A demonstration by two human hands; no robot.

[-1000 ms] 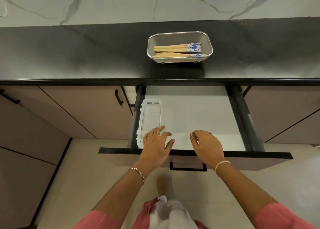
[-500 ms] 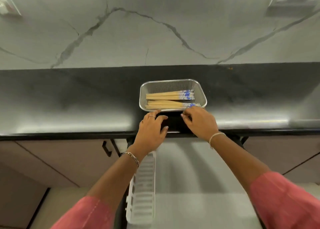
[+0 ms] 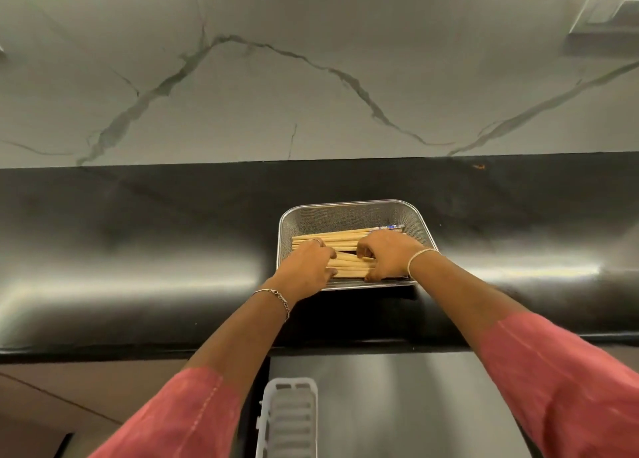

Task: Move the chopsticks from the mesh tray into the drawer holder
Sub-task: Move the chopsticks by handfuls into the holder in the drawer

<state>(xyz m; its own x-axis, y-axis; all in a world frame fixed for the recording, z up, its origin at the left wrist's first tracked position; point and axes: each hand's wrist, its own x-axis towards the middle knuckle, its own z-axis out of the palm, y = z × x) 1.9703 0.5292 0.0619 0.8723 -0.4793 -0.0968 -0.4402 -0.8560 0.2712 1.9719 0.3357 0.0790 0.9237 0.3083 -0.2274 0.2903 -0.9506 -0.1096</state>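
On the black countertop (image 3: 138, 250) below a marble wall, wooden chopsticks (image 3: 345, 241) lie bundled in the mesh tray (image 3: 349, 212). Left hand (image 3: 306, 267) and right hand (image 3: 387, 255) curl around them mid-length. Light, stiff, smooth sticks likely scatter; gather them as one bundle.

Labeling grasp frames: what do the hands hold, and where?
Both hands close on the chopsticks in the mesh tray, left near plain ends, right toward patterned ends; not lifted.

Pale wooden chopsticks (image 3: 345, 238) lie sideways in the mesh tray (image 3: 349, 212).
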